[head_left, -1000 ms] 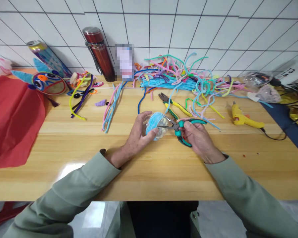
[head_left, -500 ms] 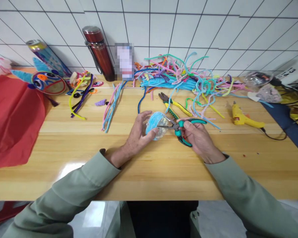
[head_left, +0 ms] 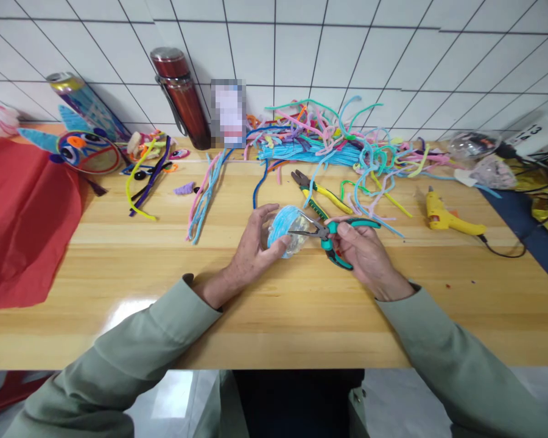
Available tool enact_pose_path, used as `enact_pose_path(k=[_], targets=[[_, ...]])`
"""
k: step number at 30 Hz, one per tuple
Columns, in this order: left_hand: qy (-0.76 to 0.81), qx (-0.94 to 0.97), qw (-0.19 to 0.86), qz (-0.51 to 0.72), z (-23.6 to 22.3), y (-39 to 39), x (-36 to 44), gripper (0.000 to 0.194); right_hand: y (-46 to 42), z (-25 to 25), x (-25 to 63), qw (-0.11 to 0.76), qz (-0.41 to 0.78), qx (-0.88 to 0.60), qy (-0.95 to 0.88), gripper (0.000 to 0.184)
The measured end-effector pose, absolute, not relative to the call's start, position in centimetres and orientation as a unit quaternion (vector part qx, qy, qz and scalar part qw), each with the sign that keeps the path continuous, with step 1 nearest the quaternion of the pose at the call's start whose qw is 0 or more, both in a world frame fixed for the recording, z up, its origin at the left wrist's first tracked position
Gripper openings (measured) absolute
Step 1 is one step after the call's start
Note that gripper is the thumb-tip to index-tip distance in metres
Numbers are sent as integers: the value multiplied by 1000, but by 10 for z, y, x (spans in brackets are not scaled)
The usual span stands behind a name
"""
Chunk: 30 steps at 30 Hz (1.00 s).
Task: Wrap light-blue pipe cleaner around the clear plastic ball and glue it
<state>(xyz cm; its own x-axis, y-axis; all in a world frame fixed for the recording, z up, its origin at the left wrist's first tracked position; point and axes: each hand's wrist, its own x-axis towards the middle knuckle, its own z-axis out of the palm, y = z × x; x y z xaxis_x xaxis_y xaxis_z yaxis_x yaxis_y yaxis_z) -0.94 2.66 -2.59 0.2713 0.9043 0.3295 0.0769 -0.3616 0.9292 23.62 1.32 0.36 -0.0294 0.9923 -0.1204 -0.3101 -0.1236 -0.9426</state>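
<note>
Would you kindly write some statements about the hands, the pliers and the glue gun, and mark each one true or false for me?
1. The right hand holds the teal-handled pliers. True.
2. The teal-handled pliers are fully closed. False: they stand open.
3. The left hand holds a clear rounded piece, partly covered in light blue. True.
4. The glue gun stands to the left of the flask. False: the yellow glue gun lies well to the right of the red flask.
5. The yellow-handled pliers lie on the table, held by neither hand. True.
</note>
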Motion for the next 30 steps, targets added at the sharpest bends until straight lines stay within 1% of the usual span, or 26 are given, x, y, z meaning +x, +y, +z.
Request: enact_pose_path(k=[8,22,30], targets=[[368,673,424,482,-27,27,-9,63,13,6,235,540,608,-441,-378,43],[360,671,430,486,-28,28,-9,63,12,7,235,540,611,-437,-379,40],[366,670,423,487,-29,27,-9,64,13,4,237,541,605,-438,-387,41]])
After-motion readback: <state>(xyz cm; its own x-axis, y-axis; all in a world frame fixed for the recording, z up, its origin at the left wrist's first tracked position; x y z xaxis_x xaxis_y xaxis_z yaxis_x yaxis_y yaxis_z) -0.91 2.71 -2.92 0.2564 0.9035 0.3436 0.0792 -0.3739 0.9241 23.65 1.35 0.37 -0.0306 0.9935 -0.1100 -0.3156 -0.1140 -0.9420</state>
